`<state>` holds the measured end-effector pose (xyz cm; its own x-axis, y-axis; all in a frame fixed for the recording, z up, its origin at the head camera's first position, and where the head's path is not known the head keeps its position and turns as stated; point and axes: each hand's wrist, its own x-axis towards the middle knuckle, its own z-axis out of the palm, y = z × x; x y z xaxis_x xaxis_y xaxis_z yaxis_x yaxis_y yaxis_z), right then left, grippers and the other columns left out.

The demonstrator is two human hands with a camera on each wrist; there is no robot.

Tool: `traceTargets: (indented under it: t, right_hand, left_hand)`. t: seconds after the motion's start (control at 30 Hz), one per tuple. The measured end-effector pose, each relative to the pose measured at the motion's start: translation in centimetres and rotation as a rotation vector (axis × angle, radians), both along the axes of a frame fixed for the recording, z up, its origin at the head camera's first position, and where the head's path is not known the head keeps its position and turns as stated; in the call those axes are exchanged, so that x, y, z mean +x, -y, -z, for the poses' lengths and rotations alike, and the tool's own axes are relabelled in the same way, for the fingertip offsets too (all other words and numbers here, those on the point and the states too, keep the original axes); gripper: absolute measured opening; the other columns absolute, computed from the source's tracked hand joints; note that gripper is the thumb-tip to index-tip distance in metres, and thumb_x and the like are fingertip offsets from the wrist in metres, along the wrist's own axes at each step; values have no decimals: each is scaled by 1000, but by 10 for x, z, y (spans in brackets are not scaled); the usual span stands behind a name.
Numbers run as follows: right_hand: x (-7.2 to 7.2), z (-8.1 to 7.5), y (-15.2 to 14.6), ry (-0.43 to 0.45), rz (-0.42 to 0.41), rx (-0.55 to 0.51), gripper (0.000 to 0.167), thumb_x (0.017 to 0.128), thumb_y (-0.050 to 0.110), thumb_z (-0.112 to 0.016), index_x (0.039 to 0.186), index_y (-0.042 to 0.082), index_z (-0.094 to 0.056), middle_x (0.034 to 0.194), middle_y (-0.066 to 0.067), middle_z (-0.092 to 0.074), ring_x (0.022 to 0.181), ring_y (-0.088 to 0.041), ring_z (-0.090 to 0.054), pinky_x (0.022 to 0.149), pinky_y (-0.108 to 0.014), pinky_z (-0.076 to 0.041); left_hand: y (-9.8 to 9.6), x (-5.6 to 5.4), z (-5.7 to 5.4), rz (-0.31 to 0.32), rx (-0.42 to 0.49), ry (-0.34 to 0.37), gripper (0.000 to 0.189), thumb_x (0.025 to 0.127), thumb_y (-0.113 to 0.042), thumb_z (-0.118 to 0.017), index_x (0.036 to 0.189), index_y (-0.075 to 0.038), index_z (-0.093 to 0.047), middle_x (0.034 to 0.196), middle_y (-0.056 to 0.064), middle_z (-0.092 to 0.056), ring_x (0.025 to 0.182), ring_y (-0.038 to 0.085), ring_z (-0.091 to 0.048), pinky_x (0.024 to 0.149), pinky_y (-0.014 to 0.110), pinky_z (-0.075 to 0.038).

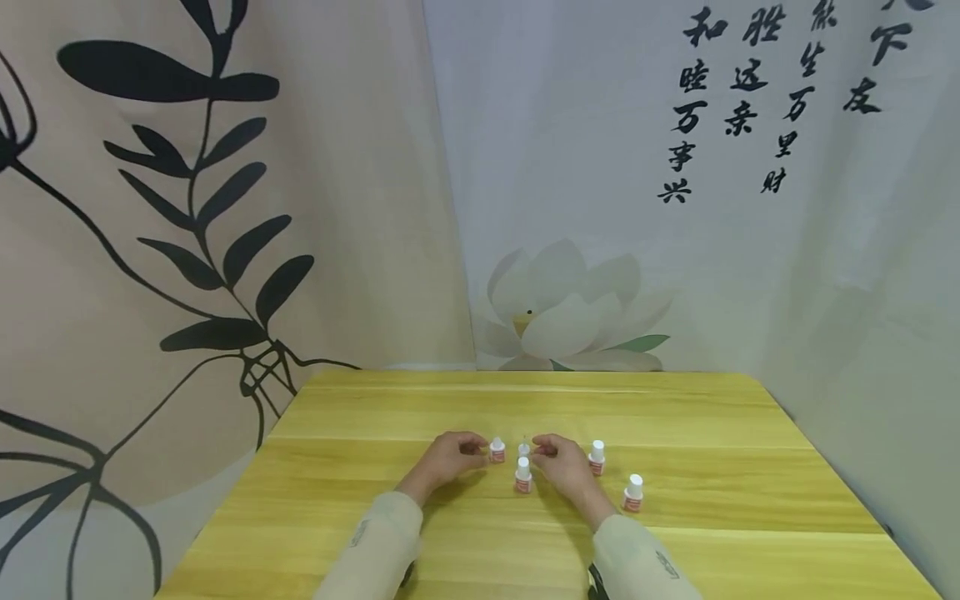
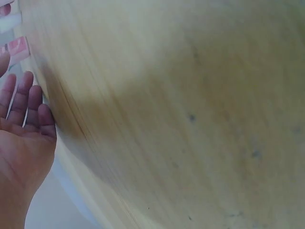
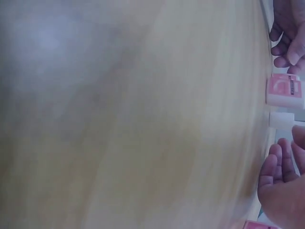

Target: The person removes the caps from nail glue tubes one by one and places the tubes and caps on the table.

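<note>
In the head view my left hand is just left of a small white bottle with a pink-red label and narrow top. Its fingers are spread in the left wrist view, near a pink-labelled bottle. My right hand hovers with loosely bent fingers beside a small white piece with a thin upright tip. That white piece stands on the table between the right fingertips and a labelled bottle in the right wrist view. Nearer to me stands a capped bottle, between the hands.
Two more capped bottles stand to the right: one beside the right hand, another nearer to me. All are on a wooden table. A printed curtain hangs behind its far edge.
</note>
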<state>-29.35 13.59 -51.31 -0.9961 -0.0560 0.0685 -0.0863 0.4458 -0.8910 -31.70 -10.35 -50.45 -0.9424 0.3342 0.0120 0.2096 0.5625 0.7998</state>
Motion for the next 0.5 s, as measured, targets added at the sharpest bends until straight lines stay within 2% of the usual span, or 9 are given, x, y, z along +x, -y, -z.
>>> traceTargets:
  t: [0.27, 0.5]
  right_hand:
    - [7, -1, -1, -29, 22, -31, 27, 95, 7, -62, 121, -1, -65, 108, -11, -67, 105, -30, -62, 91, -44, -52]
    - [20, -7, -4, 3, 28, -97, 28, 102, 11, -50, 125, 1, -63, 118, -17, -66, 111, -34, -61, 93, -46, -51]
  left_hand:
    - [9, 7, -6, -46, 39, -50, 34, 94, -24, -69, 121, -4, -67, 104, 2, -67, 100, 23, -60, 89, 45, -51]
    - [16, 8, -8, -94, 96, -60, 39, 95, -31, -67, 124, -4, -65, 104, -1, -66, 101, 20, -58, 85, 40, -51]
